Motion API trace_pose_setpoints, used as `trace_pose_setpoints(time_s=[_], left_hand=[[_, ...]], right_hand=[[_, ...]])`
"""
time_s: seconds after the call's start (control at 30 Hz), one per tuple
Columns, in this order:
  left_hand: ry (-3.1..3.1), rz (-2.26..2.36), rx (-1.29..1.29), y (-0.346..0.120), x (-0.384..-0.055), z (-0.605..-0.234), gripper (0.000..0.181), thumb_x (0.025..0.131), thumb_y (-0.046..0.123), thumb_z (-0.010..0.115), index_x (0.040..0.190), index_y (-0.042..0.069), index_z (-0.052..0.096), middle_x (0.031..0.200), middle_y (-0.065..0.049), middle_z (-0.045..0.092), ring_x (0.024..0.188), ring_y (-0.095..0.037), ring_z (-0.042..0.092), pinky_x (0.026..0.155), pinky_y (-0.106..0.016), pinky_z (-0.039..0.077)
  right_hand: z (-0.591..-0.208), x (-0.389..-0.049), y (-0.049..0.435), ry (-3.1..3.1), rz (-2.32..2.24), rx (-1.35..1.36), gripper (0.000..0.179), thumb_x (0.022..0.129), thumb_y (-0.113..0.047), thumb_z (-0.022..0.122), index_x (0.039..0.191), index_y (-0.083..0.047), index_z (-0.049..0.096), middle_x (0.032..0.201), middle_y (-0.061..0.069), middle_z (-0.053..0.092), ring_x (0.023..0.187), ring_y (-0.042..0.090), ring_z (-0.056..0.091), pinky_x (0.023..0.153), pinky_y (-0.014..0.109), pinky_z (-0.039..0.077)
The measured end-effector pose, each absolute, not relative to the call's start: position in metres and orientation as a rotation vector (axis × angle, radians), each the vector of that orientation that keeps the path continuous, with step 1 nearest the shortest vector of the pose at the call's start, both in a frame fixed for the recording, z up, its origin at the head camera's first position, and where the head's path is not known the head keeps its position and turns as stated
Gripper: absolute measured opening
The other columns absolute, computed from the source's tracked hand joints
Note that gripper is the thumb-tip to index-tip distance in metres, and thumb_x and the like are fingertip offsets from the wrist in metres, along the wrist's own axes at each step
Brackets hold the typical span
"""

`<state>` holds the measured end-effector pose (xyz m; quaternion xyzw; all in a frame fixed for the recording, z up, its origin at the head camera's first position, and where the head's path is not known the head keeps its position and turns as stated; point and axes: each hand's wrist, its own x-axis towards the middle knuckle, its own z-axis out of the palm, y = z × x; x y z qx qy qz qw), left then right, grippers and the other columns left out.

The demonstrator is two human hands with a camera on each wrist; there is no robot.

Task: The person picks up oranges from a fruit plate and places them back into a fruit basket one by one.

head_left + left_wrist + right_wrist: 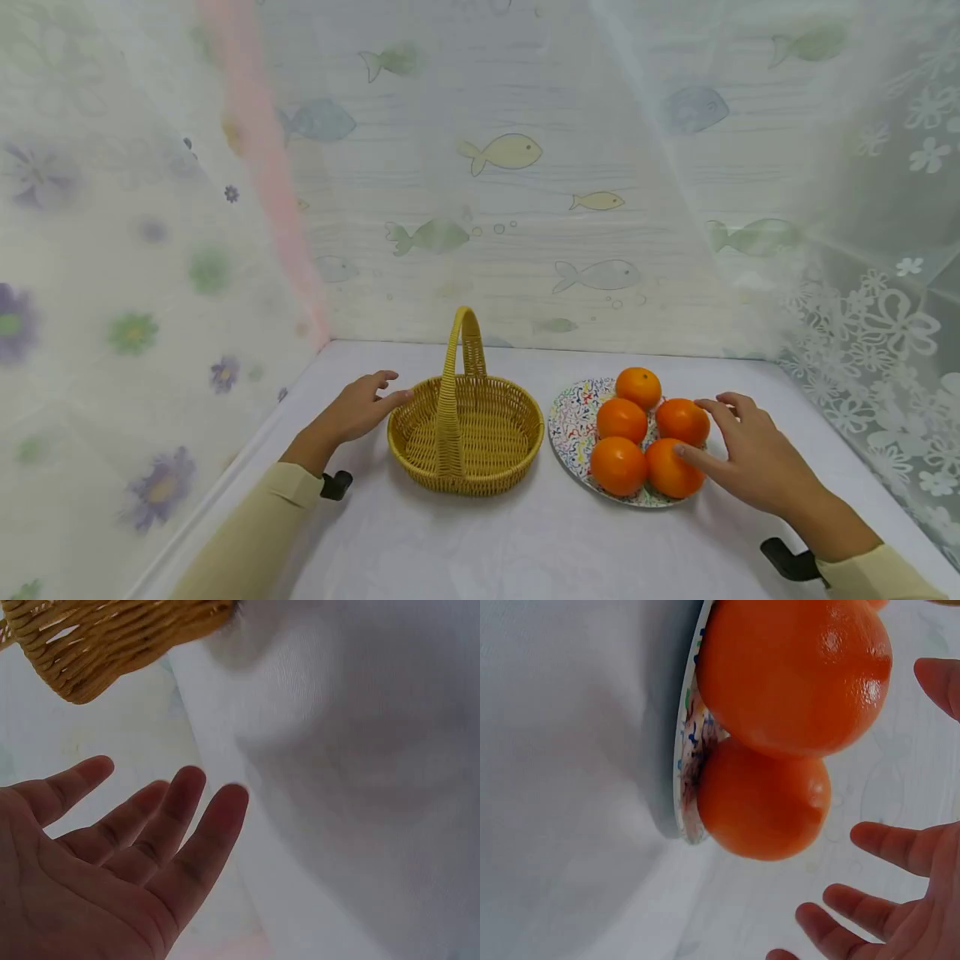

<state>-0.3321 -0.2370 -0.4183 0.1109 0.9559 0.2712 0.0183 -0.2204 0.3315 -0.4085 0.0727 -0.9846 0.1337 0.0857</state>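
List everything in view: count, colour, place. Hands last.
table: 1, white, across lower scene
basket: 1, golden yellow, on table, near middle
plate: 1, white with multicoloured pattern, right of basket
oranges: 5, orange, on plate
printed sheeting: count unclear, whitish with fish, flowers, pink band, back and sides
wrist devices: 2, black, one per wrist
sleeves: 2, beige, on forearms
left hand: 1, bare, left of basket
right hand: 1, bare, right of oranges

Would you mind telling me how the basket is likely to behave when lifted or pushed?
The basket is probably light for its size, being woven and holding nothing. Its handle looks fairly stiff, since it arches upright unsupported. Pushed low, the basket may slide rather than tip, as its body is wide and shallow.
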Motion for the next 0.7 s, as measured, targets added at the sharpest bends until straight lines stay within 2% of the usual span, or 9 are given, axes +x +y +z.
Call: trace_pose_setpoints(time_s=[0.17, 0.23, 0.33, 0.47, 0.6, 0.7], left_hand=[[2.807, 1.107, 0.193, -0.236, -0.333, -0.427, 0.076, 0.098, 0.062, 0.059, 0.155, 0.014, 0.044, 0.151, -0.021, 0.051, 0.113, -0.033, 0.068, 0.075, -0.038, 0.063], [2.743, 1.195, 0.15, -0.235, -0.333, -0.429, 0.074, 0.098, 0.059, 0.062, 0.155, 0.015, 0.045, 0.15, -0.02, 0.051, 0.114, -0.032, 0.067, 0.072, -0.036, 0.063], [2.653, 1.306, 0.14, -0.234, -0.332, -0.431, 0.071, 0.099, 0.053, 0.064, 0.154, 0.013, 0.046, 0.15, -0.022, 0.049, 0.123, -0.035, 0.063, 0.072, -0.037, 0.064], [2.543, 1.416, 0.139, -0.234, -0.332, -0.435, 0.066, 0.099, 0.047, 0.066, 0.153, 0.015, 0.048, 0.149, -0.021, 0.05, 0.131, -0.036, 0.057, 0.074, -0.04, 0.064], [2.451, 1.498, 0.132, -0.236, -0.333, -0.439, 0.063, 0.097, 0.044, 0.069, 0.151, 0.019, 0.049, 0.149, -0.019, 0.052, 0.132, -0.034, 0.057, 0.076, -0.041, 0.064], [2.38, 1.558, 0.14, -0.238, -0.333, -0.442, 0.064, 0.097, 0.042, 0.07, 0.152, 0.017, 0.048, 0.151, -0.018, 0.051, 0.134, -0.037, 0.056, 0.08, -0.045, 0.064]], right_hand=[[-0.412, -0.219, 0.328, -2.886, 0.414, 0.227, 0.09, 0.088, -0.076, 0.062, 0.141, -0.004, 0.053, 0.138, 0.032, 0.044, 0.113, 0.047, 0.05, 0.081, 0.066, 0.054], [-0.412, -0.219, 0.327, -2.877, 0.421, 0.225, 0.09, 0.088, -0.076, 0.063, 0.139, -0.002, 0.055, 0.133, 0.031, 0.048, 0.109, 0.044, 0.053, 0.079, 0.062, 0.056], [-0.413, -0.216, 0.324, -2.875, 0.437, 0.231, 0.089, 0.087, -0.075, 0.065, 0.134, 0.0, 0.057, 0.126, 0.027, 0.053, 0.099, 0.036, 0.056, 0.071, 0.052, 0.058], [-0.416, -0.213, 0.321, -2.88, 0.465, 0.242, 0.083, 0.087, -0.072, 0.068, 0.129, 0.0, 0.059, 0.117, 0.019, 0.057, 0.091, 0.026, 0.055, 0.064, 0.035, 0.049], [-0.42, -0.211, 0.319, -2.885, 0.495, 0.249, 0.076, 0.086, -0.07, 0.07, 0.123, -0.005, 0.061, 0.114, 0.011, 0.058, 0.094, 0.024, 0.06, 0.067, 0.033, 0.05], [-0.423, -0.211, 0.318, -2.901, 0.495, 0.255, 0.074, 0.085, -0.072, 0.07, 0.12, -0.007, 0.061, 0.11, 0.007, 0.058, 0.093, 0.023, 0.061, 0.066, 0.033, 0.051]])
